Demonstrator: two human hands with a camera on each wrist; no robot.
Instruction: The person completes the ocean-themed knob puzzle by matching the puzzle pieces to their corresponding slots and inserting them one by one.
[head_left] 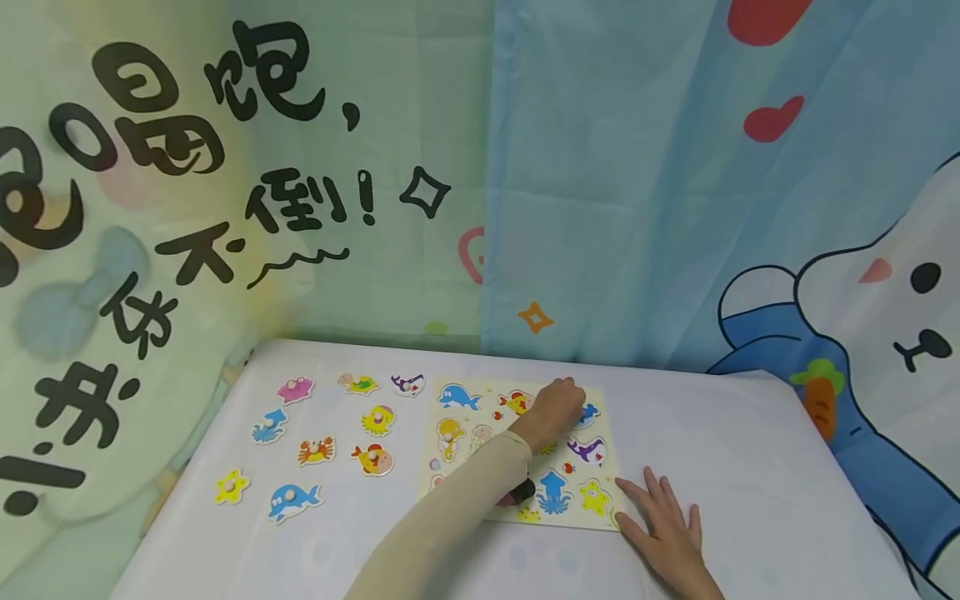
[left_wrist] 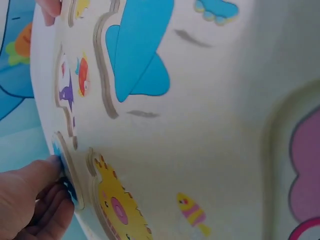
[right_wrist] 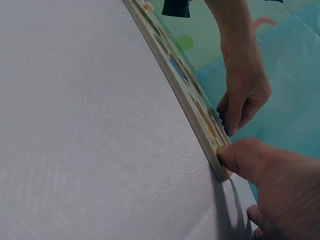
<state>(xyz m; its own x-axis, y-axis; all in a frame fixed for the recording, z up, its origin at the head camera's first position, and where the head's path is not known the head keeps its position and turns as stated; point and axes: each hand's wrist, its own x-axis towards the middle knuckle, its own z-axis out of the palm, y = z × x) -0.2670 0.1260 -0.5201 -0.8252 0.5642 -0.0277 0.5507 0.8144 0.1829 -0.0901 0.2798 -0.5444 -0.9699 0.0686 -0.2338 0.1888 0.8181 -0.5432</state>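
My left hand [head_left: 551, 414] reaches across the flat puzzle board [head_left: 611, 467] to its upper right. Between thumb and fingertips it pinches a small blue puzzle piece [left_wrist: 71, 192], at the board's blue whale-like shape [head_left: 589, 415]; the fingers partly hide the piece. My right hand [head_left: 663, 529] lies with spread fingers at the board's lower right corner, its thumb [right_wrist: 240, 155] resting on the edge. Near the hands, the board carries a purple whale picture [head_left: 587, 451], a blue squid [head_left: 553, 492] and a yellow star [head_left: 595, 497].
Left of the board lie several loose knobbed pieces, among them a blue dolphin [head_left: 293, 502], a crab [head_left: 316, 451], a fish [head_left: 372, 460] and a yellow star [head_left: 232, 487]. The white table [head_left: 750, 433] extends to the right. Printed curtains [head_left: 600, 208] hang behind.
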